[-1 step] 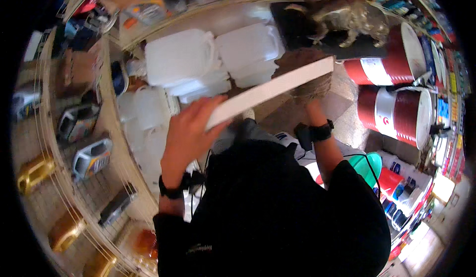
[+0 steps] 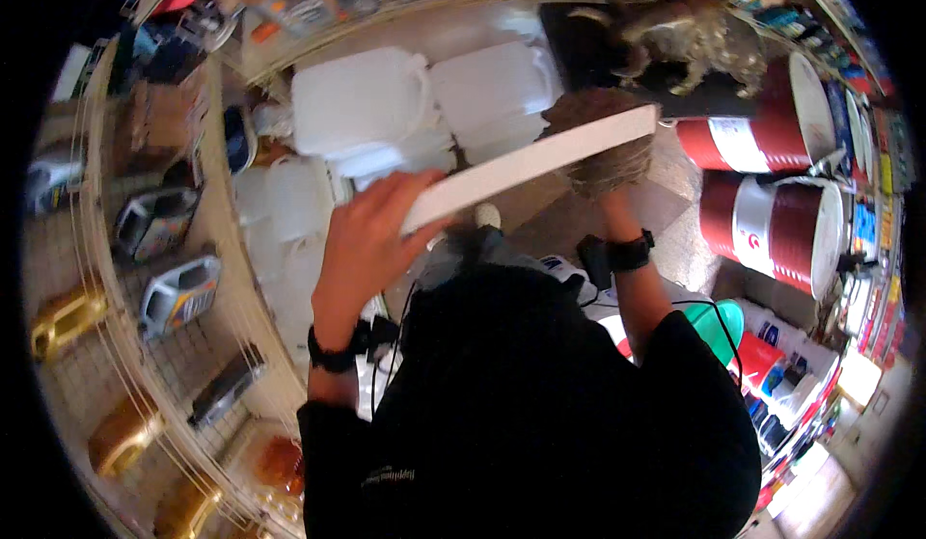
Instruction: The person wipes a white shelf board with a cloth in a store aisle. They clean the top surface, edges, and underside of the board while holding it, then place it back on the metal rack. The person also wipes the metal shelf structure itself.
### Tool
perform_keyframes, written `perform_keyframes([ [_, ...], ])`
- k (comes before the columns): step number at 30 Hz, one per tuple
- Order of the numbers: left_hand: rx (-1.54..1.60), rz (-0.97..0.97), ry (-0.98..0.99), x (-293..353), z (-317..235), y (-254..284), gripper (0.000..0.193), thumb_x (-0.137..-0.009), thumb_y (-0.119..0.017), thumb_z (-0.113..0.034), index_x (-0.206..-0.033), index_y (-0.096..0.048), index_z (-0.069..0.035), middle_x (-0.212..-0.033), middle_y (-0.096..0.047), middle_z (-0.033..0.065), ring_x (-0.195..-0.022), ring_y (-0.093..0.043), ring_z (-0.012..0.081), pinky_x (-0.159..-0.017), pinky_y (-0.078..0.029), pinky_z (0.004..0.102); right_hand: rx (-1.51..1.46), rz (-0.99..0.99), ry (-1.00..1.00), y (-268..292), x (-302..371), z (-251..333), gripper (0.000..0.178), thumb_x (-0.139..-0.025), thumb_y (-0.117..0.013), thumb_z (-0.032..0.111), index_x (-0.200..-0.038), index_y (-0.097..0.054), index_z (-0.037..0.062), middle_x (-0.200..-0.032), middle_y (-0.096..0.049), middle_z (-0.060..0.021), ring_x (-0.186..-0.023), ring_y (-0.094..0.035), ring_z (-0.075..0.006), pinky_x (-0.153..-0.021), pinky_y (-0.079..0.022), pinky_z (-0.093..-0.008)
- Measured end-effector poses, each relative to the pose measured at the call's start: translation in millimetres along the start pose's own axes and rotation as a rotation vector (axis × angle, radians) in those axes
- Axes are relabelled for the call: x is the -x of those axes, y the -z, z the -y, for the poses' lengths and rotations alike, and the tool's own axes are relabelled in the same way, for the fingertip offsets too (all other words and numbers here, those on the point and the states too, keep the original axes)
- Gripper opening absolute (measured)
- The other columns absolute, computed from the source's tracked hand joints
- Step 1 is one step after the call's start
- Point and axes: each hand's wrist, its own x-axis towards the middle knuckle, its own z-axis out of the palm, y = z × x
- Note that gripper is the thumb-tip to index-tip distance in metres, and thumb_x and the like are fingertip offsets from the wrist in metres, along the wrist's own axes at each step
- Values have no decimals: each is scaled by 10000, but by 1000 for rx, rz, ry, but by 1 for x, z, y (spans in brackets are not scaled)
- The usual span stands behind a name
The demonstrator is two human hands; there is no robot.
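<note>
My left hand is closed round the near end of a long, narrow, pale white strip, its thumb underneath and its fingers over the top. The strip slants away to the right. Its far end lies over a dark brown, shaggy bundle with loose strands along its lower side. At that bundle's near side is my right hand; its fingers are hidden behind the bundle, so its grip does not show. What the bundle is, I cannot make out. Both wrists wear black bands with small devices.
White plastic jugs stand ahead and to the left. Wire shelves with oil bottles run along the left. Red and white drums and a green bucket are at the right. A metallic animal figure stands on a black surface ahead.
The whole view has shifted slightly. My hands, the strip and the brown bundle keep nearly the same places relative to one another.
</note>
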Motion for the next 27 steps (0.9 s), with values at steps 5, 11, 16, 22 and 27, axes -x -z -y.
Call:
perform_keyframes([
  [5,-24,-84,8,29,32,28,404,-733,-734,-204,-1084,-595,-58,-989,-633,111,-876,-622,287,-756,-503,363,-1,189,11,-63,-1,23,392,-924,-438,268,-1204,-491,-1,-1135,-543,-103,-1063,-529,-239,-948,-421,-407],
  [11,50,-156,244,119,89,53,382,-712,-750,-194,-1026,-602,-35,-987,-627,128,-895,-610,305,-792,-489,357,76,513,-151,-113,55,33,391,-925,-439,264,-1204,-491,-4,-1130,-546,-104,-1062,-531,-237,-946,-424,-403],
  [16,167,-114,403,167,117,76,340,-691,-750,-84,-989,-597,-24,-971,-626,133,-889,-609,306,-789,-482,337,63,657,-277,-145,91,20,390,-925,-439,261,-1204,-490,-7,-1127,-548,-105,-1061,-533,-235,-944,-428,-401],
  [22,272,-35,433,188,143,85,331,-665,-735,3,-964,-592,-8,-959,-630,121,-889,-615,279,-790,-478,331,-6,568,-279,-175,104,6,389,-925,-440,258,-1204,-490,-10,-1122,-550,-105,-1060,-535,-233,-941,-432,-398],
  [27,300,-41,374,172,123,79,218,-678,-737,-9,-858,-615,8,-922,-640,111,-782,-618,244,-709,-480,306,-65,409,-200,-169,96,8,389,-926,-440,255,-1204,-490,-12,-1118,-552,-106,-1059,-536,-231,-939,-435,-395],
])
